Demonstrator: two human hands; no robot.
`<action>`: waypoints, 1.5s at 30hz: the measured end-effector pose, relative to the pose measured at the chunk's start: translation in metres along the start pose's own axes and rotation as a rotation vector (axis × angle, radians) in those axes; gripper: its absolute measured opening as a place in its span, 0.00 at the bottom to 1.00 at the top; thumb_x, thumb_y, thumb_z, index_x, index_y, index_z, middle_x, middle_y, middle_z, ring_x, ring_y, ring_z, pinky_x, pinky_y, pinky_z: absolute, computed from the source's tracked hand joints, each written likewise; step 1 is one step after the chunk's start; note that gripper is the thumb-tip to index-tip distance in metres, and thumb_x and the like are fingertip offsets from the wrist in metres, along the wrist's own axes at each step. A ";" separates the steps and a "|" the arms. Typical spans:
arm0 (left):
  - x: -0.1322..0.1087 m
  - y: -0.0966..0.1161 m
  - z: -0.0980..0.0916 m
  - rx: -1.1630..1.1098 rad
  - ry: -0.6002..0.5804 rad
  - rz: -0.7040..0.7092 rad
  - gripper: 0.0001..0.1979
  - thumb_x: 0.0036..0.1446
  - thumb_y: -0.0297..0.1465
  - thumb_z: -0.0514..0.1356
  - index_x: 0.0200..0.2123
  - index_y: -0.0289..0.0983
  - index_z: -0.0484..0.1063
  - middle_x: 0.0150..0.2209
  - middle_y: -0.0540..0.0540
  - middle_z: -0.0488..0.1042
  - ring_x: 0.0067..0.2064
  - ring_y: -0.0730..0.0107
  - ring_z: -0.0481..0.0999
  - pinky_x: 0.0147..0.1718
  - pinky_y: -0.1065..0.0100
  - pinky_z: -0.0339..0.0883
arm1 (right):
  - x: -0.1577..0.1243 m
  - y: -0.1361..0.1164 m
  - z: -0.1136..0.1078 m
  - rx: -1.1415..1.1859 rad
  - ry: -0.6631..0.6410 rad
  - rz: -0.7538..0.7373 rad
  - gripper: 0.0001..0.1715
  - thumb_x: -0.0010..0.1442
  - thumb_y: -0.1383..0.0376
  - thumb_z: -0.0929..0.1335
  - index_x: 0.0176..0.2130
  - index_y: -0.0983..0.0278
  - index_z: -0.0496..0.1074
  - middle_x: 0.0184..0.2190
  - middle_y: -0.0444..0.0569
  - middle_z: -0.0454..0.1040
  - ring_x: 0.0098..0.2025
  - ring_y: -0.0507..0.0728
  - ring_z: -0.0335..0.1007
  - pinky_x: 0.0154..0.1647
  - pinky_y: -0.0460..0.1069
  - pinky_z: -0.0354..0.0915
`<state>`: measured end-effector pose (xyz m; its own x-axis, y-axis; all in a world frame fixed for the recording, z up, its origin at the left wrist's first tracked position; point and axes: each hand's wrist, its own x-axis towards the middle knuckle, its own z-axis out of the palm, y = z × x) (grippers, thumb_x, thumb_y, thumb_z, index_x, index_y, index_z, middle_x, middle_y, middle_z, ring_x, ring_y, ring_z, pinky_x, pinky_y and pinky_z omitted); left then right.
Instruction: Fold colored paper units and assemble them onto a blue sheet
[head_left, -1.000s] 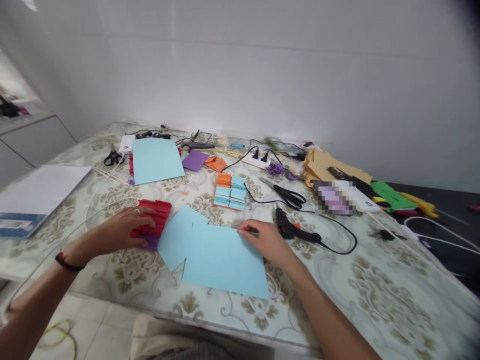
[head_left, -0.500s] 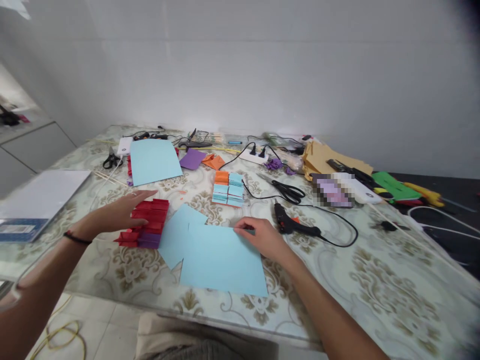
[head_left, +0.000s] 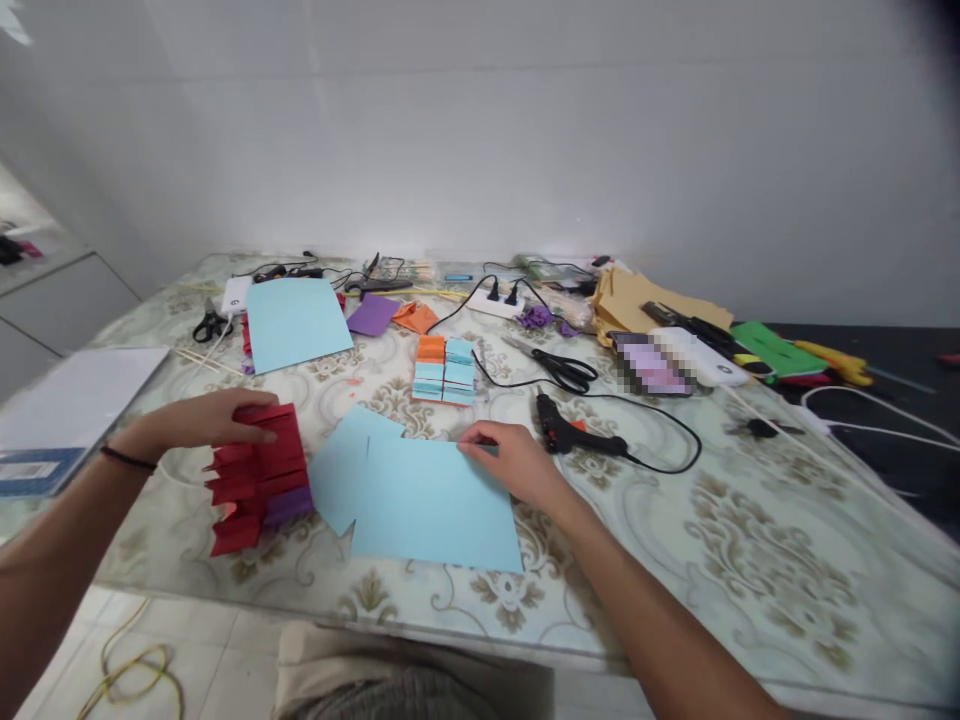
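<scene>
My left hand grips the top of a red and purple folded-paper piece, which is tilted up at the left of the table. My right hand has its fingers pinched at the top right edge of a light blue paper sheet. Under that sheet's left side lies another light blue paper piece with a notched edge. Beyond the sheet lies a small orange and blue folded-paper piece. A black glue gun rests to the right of my right hand.
Black scissors lie behind the glue gun, whose cable loops to the right. Farther back are a white power strip, brown paper and a large blue sheet. A white pad sits at the far left.
My left hand has closed on the red and purple folded-paper piece and lifted and tilted it toward me. My right hand stays at the blue sheet; the view has shifted slightly.
</scene>
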<state>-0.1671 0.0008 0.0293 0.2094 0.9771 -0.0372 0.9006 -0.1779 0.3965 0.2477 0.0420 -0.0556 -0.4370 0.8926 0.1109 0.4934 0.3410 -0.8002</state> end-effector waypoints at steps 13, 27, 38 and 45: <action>0.055 0.083 0.030 -0.313 -0.547 0.340 0.14 0.64 0.41 0.60 0.41 0.36 0.77 0.35 0.47 0.79 0.37 0.65 0.76 0.37 0.71 0.68 | 0.002 -0.005 0.005 -0.010 -0.026 -0.031 0.06 0.65 0.66 0.70 0.36 0.63 0.79 0.36 0.48 0.84 0.39 0.57 0.78 0.44 0.50 0.68; 0.024 0.080 -0.013 -0.348 -0.460 0.356 0.20 0.66 0.42 0.60 0.57 0.40 0.78 0.54 0.43 0.82 0.52 0.56 0.81 0.49 0.67 0.74 | 0.003 -0.005 0.004 -0.020 -0.021 0.010 0.05 0.64 0.70 0.72 0.35 0.63 0.79 0.35 0.47 0.84 0.38 0.58 0.78 0.42 0.50 0.67; 0.073 0.100 0.080 -0.042 -0.342 0.392 0.15 0.70 0.33 0.54 0.52 0.39 0.79 0.49 0.43 0.83 0.49 0.58 0.80 0.50 0.62 0.70 | 0.003 -0.004 0.005 -0.038 -0.027 -0.020 0.06 0.64 0.71 0.71 0.37 0.63 0.80 0.37 0.48 0.84 0.40 0.57 0.79 0.44 0.50 0.68; 0.062 0.095 0.091 0.026 -0.212 0.337 0.16 0.66 0.28 0.56 0.53 0.38 0.77 0.53 0.39 0.77 0.54 0.54 0.77 0.56 0.55 0.70 | 0.004 -0.003 0.007 -0.031 -0.019 -0.003 0.06 0.64 0.71 0.71 0.36 0.62 0.80 0.38 0.48 0.84 0.41 0.58 0.79 0.45 0.50 0.68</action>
<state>-0.0336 0.0339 -0.0189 0.5667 0.8180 -0.0986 0.7767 -0.4904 0.3952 0.2393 0.0426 -0.0570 -0.4529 0.8857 0.1017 0.5149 0.3530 -0.7812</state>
